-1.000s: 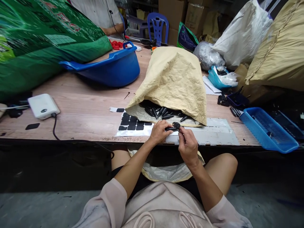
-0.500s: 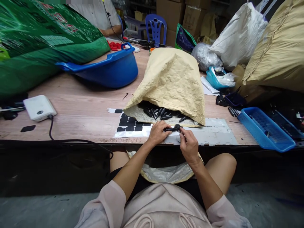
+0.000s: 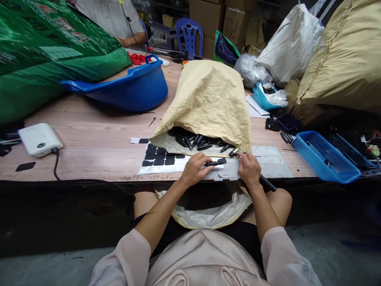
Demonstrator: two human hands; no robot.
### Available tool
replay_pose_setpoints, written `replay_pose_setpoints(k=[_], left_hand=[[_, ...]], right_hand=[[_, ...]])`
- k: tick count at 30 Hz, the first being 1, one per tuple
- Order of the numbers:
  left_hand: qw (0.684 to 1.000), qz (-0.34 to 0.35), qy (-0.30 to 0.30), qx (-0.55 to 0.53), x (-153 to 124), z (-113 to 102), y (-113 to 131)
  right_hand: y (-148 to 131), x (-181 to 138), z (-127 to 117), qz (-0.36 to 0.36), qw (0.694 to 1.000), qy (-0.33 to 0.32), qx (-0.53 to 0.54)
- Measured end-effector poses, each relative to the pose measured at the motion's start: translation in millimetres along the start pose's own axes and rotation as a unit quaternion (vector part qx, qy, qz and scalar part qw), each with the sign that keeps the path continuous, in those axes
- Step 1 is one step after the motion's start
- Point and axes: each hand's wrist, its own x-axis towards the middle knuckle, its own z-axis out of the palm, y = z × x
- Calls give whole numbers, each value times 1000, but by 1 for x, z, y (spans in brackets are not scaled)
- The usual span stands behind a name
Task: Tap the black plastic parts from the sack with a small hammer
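Note:
My left hand [image 3: 195, 169] pinches a slim black plastic part [image 3: 213, 163] above the table's front edge. A small black rounded-square pad [image 3: 222, 160] shows at that part's right end; whether they are joined I cannot tell. My right hand [image 3: 249, 169] is closed around a hammer [image 3: 268, 183], its black handle sticking out behind the wrist and its dark metal head pointing left, near the bag's mouth. A tan woven bag [image 3: 212, 95] lies on its side just beyond, several black parts [image 3: 198, 142] showing in its opening. Left of my hands is a white sheet of black pads [image 3: 159, 155].
An open bag [image 3: 205, 216] sits on my lap below the edge. A blue basin [image 3: 127, 89] and white device [image 3: 40, 139] stand left. To the right are a grey plate [image 3: 270, 161] and blue basket [image 3: 327, 159]. Across the table sits a person in a light shirt [image 3: 110, 18].
My right hand has moved right, away from the black part, and now holds the hammer. The left hand keeps the part. The whole view has shifted slightly.

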Motion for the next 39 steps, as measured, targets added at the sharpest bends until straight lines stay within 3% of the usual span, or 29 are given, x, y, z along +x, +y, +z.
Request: replay_pose_setpoints(k=[3, 5, 8, 11, 13, 15, 18, 20, 22, 25, 28, 33, 36, 39], left_hand=[[992, 102, -51, -53, -31, 1, 18], [985, 117, -110, -56, -54, 10, 23], [983, 8, -185, 1, -78, 30, 16], [954, -120, -255, 101, -87, 43, 7], [947, -96, -279, 131, -87, 41, 9], [961, 5, -249, 119, -79, 31, 17], [982, 97, -106, 121, -49, 8, 24], [984, 45, -3, 170, -18, -7, 17], [973, -42, 52, 221, 14, -18, 2], [964, -77, 20, 252, 49, -24, -25], [967, -61, -16, 247, 58, -23, -39], [980, -12, -2, 197, 39, -23, -25], [987, 12, -49, 150, 24, -14, -12], [992, -16, -65, 104, 16, -1, -9]], right_hand=[[-3, -2, 1, 4, 1000, -2, -7], [-4, -2, 1, 8, 1000, -5, -11], [-4, -2, 2, 11, 1000, -4, -19], [-4, -3, 3, 9, 1000, 3, -28], [-5, -2, 2, 7, 999, 3, -33], [-6, -2, 2, 7, 999, -1, -35], [-7, -2, 1, 14, 999, -11, -34], [-7, -2, 1, 19, 999, -15, -32], [-7, -1, 1, 22, 999, -17, -29], [-7, -1, 1, 21, 999, -17, -24], [-7, 0, 0, 21, 999, -18, -18], [-9, -1, 0, 27, 999, -25, -6], [-9, -1, 0, 26, 999, -18, -5], [-6, 1, 0, 25, 1000, -17, -5]])
